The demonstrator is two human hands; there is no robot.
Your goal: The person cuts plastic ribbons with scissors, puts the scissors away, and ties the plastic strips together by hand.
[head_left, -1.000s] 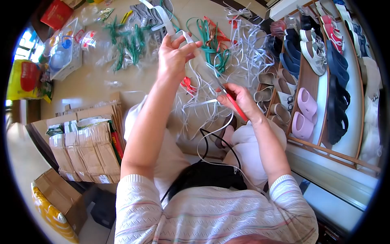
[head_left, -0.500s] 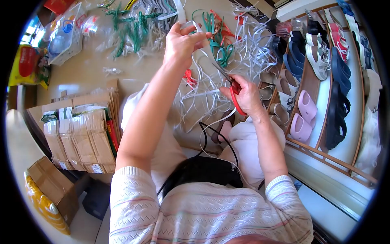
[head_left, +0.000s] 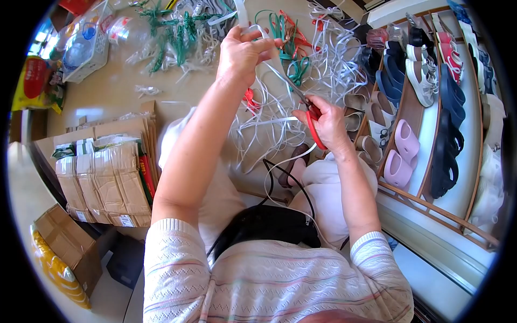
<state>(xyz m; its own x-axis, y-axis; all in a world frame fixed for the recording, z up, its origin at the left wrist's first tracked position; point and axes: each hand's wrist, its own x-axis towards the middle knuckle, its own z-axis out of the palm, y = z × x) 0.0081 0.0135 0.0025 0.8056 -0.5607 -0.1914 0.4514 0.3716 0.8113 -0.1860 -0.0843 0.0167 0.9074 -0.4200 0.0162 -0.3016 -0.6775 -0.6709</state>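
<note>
My left hand (head_left: 240,56), held up at the top middle, pinches a white plastic strap (head_left: 242,13) between its fingers. A length of the strap slants down from it toward my right hand. My right hand (head_left: 327,126) is closed around scissors (head_left: 313,132) with red handle loops. Their dark blades point up and left, against or very near the strap; whether they touch cannot be made out. Beneath both hands lies a loose tangle of narrow white strips (head_left: 264,142) on the floor. One pale strip reaches my right thumb.
Green strips (head_left: 298,70) and bundled green cords (head_left: 186,32) lie at the far side. A shoe rack (head_left: 439,212) with several pairs stands to the right. Flattened cardboard (head_left: 102,185) is stacked at left, below a white basket (head_left: 99,56). A black bag (head_left: 264,226) rests on my lap.
My right hand and the scissors have shifted very slightly, with the blades tilted more upright. A pale strip now shows more plainly beside my right thumb. My left hand stays nearly in place.
</note>
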